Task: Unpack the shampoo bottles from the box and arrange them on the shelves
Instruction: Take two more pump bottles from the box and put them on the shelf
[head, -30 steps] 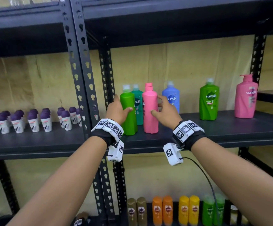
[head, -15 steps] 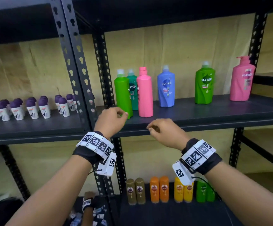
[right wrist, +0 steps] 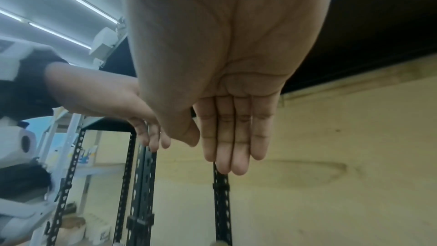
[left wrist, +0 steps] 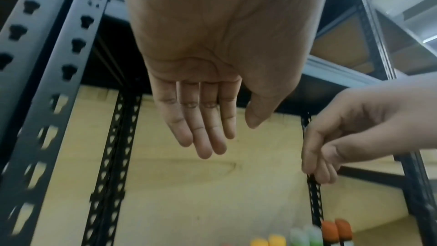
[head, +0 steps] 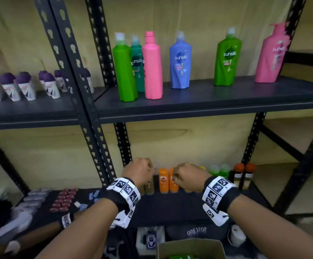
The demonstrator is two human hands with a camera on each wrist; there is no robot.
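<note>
My left fingers (left wrist: 201, 128) hang straight and pressed together, thumb a little apart, holding nothing. My right fingers (right wrist: 234, 137) hang the same way, side by side, with nothing in them. The left hand (head: 139, 171) and right hand (head: 186, 177) hover near each other, apart, below the upper shelf (head: 208, 107). Just beyond my knuckles stand small orange bottles (head: 168, 181) on the lower shelf, with green-capped ones (head: 219, 170) off to the right of my right hand. Up above both hands stand the shampoo bottles: a green bottle (head: 124, 71), a teal one (head: 138, 66) behind it and a pink bottle (head: 152, 68) close together, then a blue bottle (head: 180, 62) further right. Beneath my wrists sits the box (head: 189, 247), open, something green inside it.
</note>
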